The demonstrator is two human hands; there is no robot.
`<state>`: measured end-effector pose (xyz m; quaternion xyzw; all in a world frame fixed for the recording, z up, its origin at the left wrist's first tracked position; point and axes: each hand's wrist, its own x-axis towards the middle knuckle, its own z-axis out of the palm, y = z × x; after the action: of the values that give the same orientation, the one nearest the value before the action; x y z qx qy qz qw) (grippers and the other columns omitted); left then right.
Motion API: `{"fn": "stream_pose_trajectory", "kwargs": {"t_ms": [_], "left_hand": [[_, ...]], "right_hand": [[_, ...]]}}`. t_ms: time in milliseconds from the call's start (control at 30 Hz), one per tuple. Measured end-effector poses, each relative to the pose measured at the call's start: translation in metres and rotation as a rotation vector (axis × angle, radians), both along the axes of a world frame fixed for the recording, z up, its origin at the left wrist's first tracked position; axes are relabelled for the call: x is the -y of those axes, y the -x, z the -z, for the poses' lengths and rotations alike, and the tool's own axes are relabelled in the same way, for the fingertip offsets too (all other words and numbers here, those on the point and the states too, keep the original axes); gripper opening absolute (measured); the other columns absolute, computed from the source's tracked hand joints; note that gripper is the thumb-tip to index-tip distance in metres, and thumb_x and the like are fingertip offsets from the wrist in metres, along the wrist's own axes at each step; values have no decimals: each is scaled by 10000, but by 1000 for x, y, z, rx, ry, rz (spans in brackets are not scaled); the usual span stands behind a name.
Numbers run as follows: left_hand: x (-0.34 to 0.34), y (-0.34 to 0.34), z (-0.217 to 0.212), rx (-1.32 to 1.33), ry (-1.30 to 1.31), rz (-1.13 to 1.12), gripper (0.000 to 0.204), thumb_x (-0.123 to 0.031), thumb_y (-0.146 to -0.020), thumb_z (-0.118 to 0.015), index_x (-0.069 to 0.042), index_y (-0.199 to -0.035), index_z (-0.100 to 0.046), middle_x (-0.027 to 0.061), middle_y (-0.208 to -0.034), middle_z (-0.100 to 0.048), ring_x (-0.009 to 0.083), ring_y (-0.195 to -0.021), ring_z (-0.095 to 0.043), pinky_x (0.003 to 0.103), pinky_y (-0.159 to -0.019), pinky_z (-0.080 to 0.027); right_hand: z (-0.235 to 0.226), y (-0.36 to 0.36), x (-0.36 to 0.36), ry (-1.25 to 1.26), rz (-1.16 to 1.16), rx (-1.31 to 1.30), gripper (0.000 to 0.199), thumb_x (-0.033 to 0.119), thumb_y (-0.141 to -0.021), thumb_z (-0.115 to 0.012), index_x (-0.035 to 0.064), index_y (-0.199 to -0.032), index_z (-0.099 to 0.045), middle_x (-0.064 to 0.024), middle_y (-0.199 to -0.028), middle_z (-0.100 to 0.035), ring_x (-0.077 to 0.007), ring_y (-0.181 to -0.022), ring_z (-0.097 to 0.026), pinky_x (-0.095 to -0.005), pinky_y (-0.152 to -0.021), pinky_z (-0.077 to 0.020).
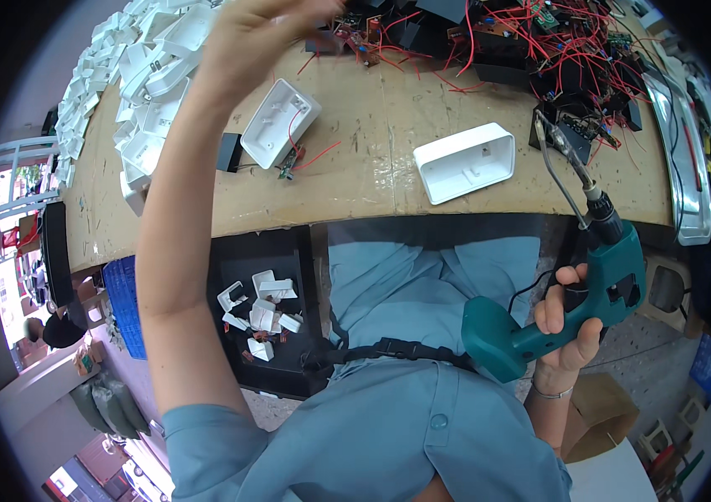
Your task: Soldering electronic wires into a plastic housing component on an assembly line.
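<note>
My right hand (571,322) grips a teal power screwdriver (577,301) low at the right, below the bench edge, its bit pointing up toward the bench. My left hand (255,38) is stretched far out over the wooden bench (372,180), blurred, its fingers reaching into a heap of small circuit boards with red wires (498,38); whether it holds one I cannot tell. A white plastic housing (280,123) with a red wire and small board lies open just right of my left forearm. Another white housing (465,162) lies open side up at the bench's front.
A large pile of white plastic housings (134,79) covers the bench's left end. A black tray (259,322) under the bench holds several small white clips. A metal strip (683,159) lies at the right. A blue crate (125,305) stands on the floor at left.
</note>
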<state>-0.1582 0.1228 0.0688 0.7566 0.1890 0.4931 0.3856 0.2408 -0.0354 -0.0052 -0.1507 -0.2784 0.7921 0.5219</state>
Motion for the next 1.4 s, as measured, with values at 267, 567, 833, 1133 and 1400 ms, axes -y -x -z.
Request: {"fn": "stream_pose_trajectory", "kwargs": {"t_ms": [267,567,833,1133,1400], "left_hand": [[19,-4,-33,341,-415,-837,131,-90,-900,-612,12,-927,-690,53,-903,-668,151,-733,-627,274,-702,-527],[111,-110,22,-499,-400,-726,247,20,-713,-728,-20,-954,-692,87,-759,-608,184,-640,-588,269,-528,-460],[124,-133,41,-448,-109,-802,157,35,-742,-689,-11,-891,-669,86,-744,-590,196,-611,-583,275,-545,-460],[128,-146,54,-559,-302,-913,172,-51,-682,-667,-61,-847,-621,35,-718,-518,196,-562,-550,301,-521,-442],[120,-141,59,-613,-327,-979,173,-36,-702,-679,-47,-865,-623,52,-732,-547,209,-599,-565,315,-547,-445]], "right_hand": [[-9,24,-30,-55,-15,-7,707,318,-841,-697,-4,-1367,-350,-223,-1434,-338,-125,-773,-530,-265,-657,-490],[-3,63,-58,-86,-33,86,687,394,-821,-690,33,-1336,-413,-239,-1518,-114,-371,-1405,-165,-457,-1130,-255],[3,92,-49,-45,82,192,965,468,-769,-718,29,-1451,-196,-212,-1509,-182,-351,-1409,-166,-420,-1162,-172],[-3,78,-45,-109,64,256,941,456,-768,-726,25,-1440,-227,-220,-1495,-214,-359,-1392,-216,-420,-1148,-219],[0,71,-50,-148,16,267,934,419,-769,-738,26,-1444,-226,-239,-1476,-246,-380,-1370,-260,-427,-1131,-268]]}}
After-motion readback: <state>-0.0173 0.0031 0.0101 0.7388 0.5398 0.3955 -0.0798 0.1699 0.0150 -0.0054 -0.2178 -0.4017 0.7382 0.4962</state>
